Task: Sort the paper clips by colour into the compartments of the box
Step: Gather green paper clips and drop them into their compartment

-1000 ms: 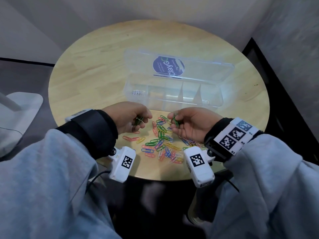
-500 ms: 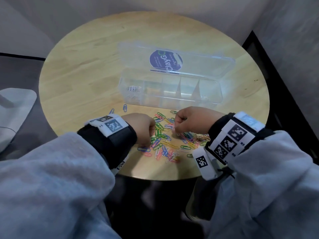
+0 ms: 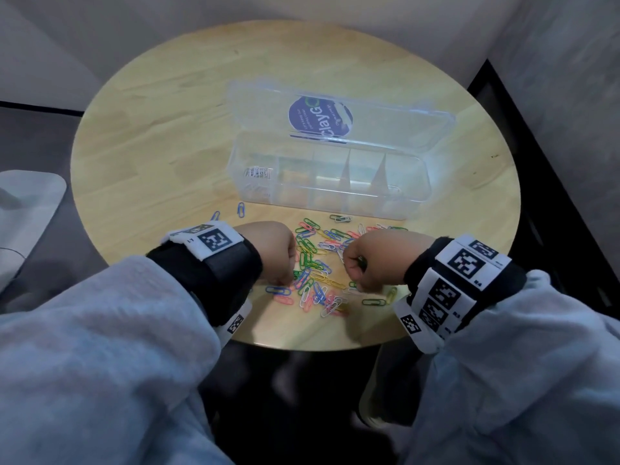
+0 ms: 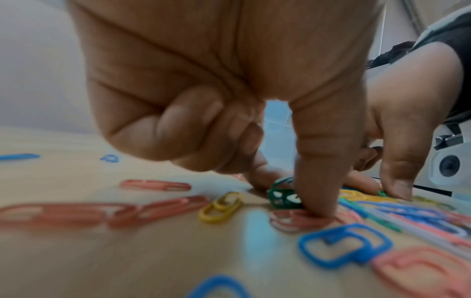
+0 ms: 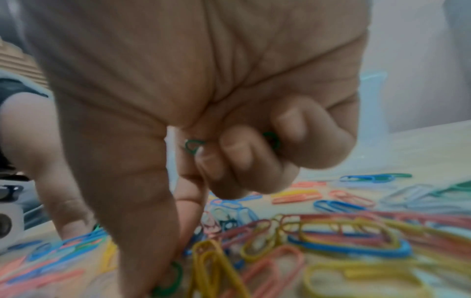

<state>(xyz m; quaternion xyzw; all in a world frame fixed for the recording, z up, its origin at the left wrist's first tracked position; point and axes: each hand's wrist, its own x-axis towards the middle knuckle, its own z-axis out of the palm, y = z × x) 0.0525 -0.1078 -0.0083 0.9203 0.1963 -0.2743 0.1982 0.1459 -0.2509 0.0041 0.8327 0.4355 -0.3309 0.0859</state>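
A heap of coloured paper clips (image 3: 318, 273) lies on the round wooden table (image 3: 161, 146), in front of the clear compartment box (image 3: 335, 196). The box's lid (image 3: 339, 119) is open, and white clips (image 3: 256, 172) sit in the leftmost compartment. My left hand (image 3: 285, 280) is knuckles-up on the heap's left side. Its thumb and forefinger pinch a green clip (image 4: 281, 194) against the table. My right hand (image 3: 355, 283) is on the heap's right side. It keeps green clips (image 5: 193, 145) in its curled fingers while thumb and forefinger press on another green clip (image 5: 169, 282).
Two blue clips (image 3: 240, 209) lie apart from the heap, left of the box's front. The table's near edge (image 3: 302, 347) runs just behind my wrists. A white object (image 3: 27, 203) sits off the table to the left, and a dark gap (image 3: 553, 196) runs along the right.
Both hands have turned from raised and holding green clips to knuckles-up, and have dropped onto the heap. The head view has shifted slightly.
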